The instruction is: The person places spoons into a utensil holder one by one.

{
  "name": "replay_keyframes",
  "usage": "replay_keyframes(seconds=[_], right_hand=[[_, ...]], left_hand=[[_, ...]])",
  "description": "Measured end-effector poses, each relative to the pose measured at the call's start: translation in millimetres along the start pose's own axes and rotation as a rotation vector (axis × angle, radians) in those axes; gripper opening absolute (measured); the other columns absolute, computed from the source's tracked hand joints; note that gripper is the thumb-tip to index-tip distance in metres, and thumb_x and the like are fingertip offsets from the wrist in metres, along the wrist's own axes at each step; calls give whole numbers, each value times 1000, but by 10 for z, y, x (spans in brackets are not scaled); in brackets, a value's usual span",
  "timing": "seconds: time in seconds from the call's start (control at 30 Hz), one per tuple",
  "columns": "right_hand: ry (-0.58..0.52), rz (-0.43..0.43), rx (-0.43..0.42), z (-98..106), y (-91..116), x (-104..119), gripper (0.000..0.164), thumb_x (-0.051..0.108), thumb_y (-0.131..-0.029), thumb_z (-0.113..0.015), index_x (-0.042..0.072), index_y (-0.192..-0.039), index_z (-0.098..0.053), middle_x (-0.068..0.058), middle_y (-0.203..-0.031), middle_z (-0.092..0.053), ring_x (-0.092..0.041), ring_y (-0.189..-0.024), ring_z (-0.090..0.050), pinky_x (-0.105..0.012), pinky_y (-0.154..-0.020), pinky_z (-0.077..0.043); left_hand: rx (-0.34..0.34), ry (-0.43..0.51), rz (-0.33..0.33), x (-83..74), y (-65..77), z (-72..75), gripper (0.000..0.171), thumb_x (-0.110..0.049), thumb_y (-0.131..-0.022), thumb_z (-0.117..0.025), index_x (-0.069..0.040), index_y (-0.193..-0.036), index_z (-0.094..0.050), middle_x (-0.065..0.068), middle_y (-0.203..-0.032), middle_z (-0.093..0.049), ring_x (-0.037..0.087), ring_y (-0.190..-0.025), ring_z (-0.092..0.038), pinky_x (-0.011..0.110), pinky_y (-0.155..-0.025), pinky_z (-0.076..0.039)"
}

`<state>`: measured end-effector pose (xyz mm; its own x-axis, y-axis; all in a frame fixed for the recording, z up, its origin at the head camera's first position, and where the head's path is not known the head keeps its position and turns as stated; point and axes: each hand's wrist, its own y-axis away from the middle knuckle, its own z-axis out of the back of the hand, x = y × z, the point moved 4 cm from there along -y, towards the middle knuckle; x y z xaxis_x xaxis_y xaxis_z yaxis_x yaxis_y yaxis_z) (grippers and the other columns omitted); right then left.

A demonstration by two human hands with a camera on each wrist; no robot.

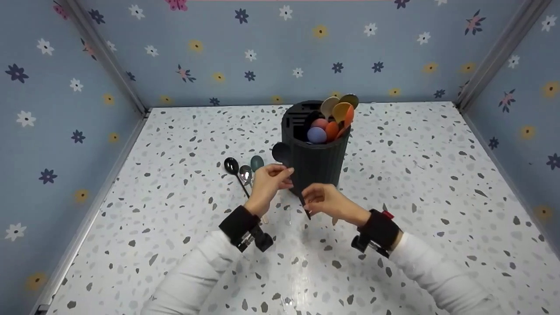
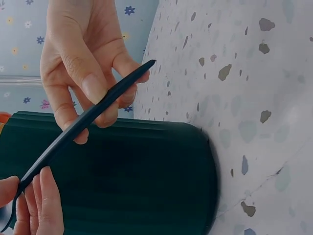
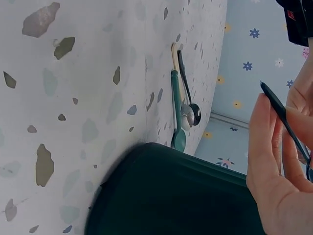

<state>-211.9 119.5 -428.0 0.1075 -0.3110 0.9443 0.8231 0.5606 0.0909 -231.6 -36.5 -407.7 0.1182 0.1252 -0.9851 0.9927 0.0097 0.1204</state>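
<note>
A dark spoon point(image 1: 281, 152) slants in front of the ribbed black utensil holder point(image 1: 316, 168), bowl up and to the left. Just below its bowl, my left hand point(image 1: 269, 184) pinches it between thumb and fingers. My right hand point(image 1: 328, 202) holds the lower handle; in the left wrist view its thumb lies along the handle point(image 2: 90, 115) with the fingers behind. Inside the holder stand several colourful spoons, among them an orange one point(image 1: 348, 116) and a blue-violet one point(image 1: 316, 135). Part of the holder's front is hidden behind the spoon and hands.
Left of the holder, a black spoon point(image 1: 231, 166), a silver-bowled spoon point(image 1: 245, 173) and a green spoon point(image 3: 179, 139) lie close together on the speckled tabletop point(image 1: 175, 210). Flower-patterned walls point(image 1: 271, 48) enclose the back and sides.
</note>
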Motion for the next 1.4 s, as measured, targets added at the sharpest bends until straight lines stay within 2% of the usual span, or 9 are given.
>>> replay_keyframes(seconds=[0.2,0.33,0.47,0.63,0.8,1.0,1.17,1.4], right_hand=[[27,32,-9,35,-13,80,25,-3,-84,-58,-11,-107,-53,-19,-91,-59,-13,-76,-59,-27,-69,-56],[42,49,-24,68,-22,151,27,-4,-83,-58,-13,-107,-51,-20,-91,-59,-17,-77,-60,-29,-68,-57],[36,42,-43,106,-28,238,29,-4,-83,-58,-14,-109,-50,-26,-96,-57,-19,-80,-60,-30,-71,-57],[32,32,-62,151,-34,336,28,-5,-84,-58,-13,-110,-50,-25,-98,-57,-21,-80,-61,-32,-72,-57],[59,67,-78,202,-53,459,28,-6,-83,-58,-13,-109,-50,-27,-97,-56,-30,-81,-60,-35,-72,-57],[65,105,-103,258,-69,593,29,-6,-82,-58,-11,-110,-51,-24,-95,-57,-34,-81,-60,-32,-72,-57],[68,124,-136,299,-79,700,28,-7,-82,-58,-11,-109,-51,-20,-93,-57,-35,-82,-60,-29,-71,-57],[64,181,-183,334,-138,859,27,-8,-81,-58,-11,-107,-52,-22,-93,-57,-23,-79,-61,-25,-72,-56]], left_hand=[[-3,-4,-14,-103,-11,-22,18,-3,-84,-62,10,-95,-57,8,-74,-59,13,-57,-60,26,-61,-58],[1,2,-40,-183,-22,-43,17,-2,-84,-63,10,-94,-57,11,-76,-60,15,-58,-61,27,-62,-58],[0,1,-69,-276,-37,-61,17,-2,-83,-63,10,-94,-57,13,-77,-60,17,-59,-62,27,-62,-58],[4,-5,-76,-389,-51,-81,17,-2,-84,-63,9,-96,-57,12,-78,-59,21,-62,-62,27,-63,-58],[11,-2,-107,-531,-53,-100,17,-2,-84,-62,9,-95,-57,9,-76,-58,18,-61,-61,26,-63,-58],[30,3,-144,-707,-45,-132,16,-3,-85,-62,8,-95,-58,6,-76,-57,15,-60,-59,26,-64,-57],[45,3,-186,-849,-29,-160,17,-4,-85,-63,8,-96,-58,7,-77,-58,16,-63,-59,26,-64,-57],[27,24,-263,-1038,-4,-151,16,-3,-85,-62,7,-96,-59,4,-77,-57,11,-64,-58,26,-66,-57]])
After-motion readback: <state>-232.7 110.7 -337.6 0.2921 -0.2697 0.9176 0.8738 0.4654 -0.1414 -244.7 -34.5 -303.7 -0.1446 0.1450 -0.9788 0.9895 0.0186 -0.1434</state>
